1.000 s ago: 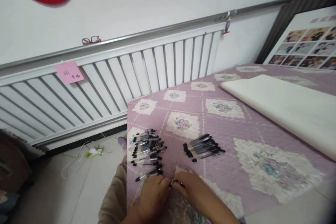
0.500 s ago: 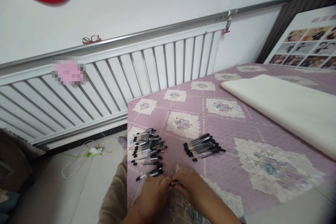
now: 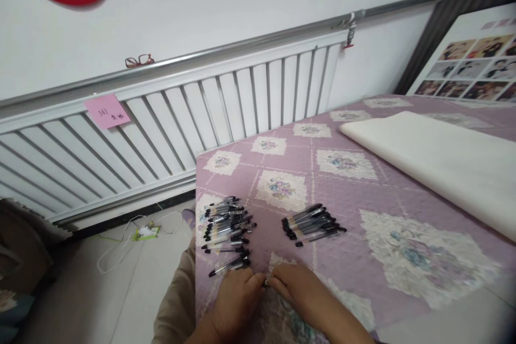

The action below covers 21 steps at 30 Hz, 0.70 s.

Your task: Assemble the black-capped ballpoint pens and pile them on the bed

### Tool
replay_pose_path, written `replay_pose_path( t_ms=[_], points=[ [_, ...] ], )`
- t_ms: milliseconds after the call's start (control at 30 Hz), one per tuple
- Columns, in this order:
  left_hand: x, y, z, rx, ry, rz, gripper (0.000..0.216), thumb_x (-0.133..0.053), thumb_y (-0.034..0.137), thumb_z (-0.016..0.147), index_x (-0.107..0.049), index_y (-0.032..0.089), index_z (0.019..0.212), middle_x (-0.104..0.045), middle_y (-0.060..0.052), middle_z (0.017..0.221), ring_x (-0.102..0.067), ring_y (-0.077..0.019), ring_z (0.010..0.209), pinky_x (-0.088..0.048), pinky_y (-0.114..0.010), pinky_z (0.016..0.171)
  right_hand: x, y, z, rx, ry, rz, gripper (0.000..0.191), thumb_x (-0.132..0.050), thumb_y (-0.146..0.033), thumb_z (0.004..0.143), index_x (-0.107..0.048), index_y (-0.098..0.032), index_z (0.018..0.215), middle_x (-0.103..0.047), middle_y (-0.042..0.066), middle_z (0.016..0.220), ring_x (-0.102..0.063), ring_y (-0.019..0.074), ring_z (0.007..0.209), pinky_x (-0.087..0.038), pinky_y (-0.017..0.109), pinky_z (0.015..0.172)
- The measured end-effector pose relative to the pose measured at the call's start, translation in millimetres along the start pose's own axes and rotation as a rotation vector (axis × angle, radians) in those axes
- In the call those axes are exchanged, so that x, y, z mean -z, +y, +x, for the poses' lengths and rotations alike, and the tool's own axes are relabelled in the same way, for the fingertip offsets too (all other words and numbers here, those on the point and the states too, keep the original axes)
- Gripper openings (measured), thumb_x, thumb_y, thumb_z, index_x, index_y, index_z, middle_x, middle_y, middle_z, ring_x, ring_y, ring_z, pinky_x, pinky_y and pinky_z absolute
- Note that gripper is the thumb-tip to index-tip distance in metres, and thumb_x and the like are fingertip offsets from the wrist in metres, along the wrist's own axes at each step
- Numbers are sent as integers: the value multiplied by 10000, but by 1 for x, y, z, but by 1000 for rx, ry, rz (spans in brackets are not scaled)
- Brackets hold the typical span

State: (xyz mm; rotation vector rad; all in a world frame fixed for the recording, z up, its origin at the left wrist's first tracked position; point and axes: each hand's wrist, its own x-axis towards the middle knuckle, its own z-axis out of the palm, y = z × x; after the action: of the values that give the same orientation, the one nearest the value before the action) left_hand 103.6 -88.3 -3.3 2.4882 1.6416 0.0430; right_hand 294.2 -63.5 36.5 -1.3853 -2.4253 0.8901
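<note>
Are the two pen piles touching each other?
No, a strip of purple bedcover lies between the left pile and the right pile.

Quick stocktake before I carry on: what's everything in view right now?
Loose pile of black-capped clear pens: many, bed's left edge.
Neater pile of black-capped pens: several, right of it.
Purple floral quilted bedspread: one, under all.
Cream fabric roll: one, bed right.
White slatted radiator cover: one, wall.
Pink sticky note: one, on cover.
Red-framed glasses: one, above cover.
Small dark item: one, near edge.
Left hand, right hand: two, bare, pinching that item.
</note>
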Motion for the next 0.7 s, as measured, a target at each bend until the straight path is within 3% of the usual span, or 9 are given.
replay_pose_path(
  t_ms=[167,433,600,700],
  points=[
    [4,3,0,16,-46,-11,187,-492,245,928,-615,267,1067,-661,-11,904,-611,-181,839,-438,-268,716,-7,9,-2,36,57,112,91,-564,-270,860,-627,-223,907,-684,21,916,-607,201,853,-397,275,711],
    [12,4,0,27,-53,-59,165,-480,237,930,-619,245,1017,-663,-10,918,-610,-173,834,-425,-256,703,-8,4,2,112,83,92,59,-560,-216,857,-616,-215,874,-660,36,928,-584,209,878,-400,290,744],
    [3,-1,1,10,-31,-56,121,-515,247,915,-631,236,946,-656,-10,876,-604,-172,797,-415,-253,669,-7,4,1,81,99,82,56,-591,-212,833,-599,-218,888,-656,22,928,-580,197,861,-387,275,716],
    [-6,-3,1,-10,19,-38,104,-545,249,902,-639,242,946,-650,-10,848,-595,-173,778,-411,-254,668,-7,4,0,37,75,66,130,-639,-298,809,-616,-222,913,-675,20,916,-595,199,841,-377,270,695]
  ],
)
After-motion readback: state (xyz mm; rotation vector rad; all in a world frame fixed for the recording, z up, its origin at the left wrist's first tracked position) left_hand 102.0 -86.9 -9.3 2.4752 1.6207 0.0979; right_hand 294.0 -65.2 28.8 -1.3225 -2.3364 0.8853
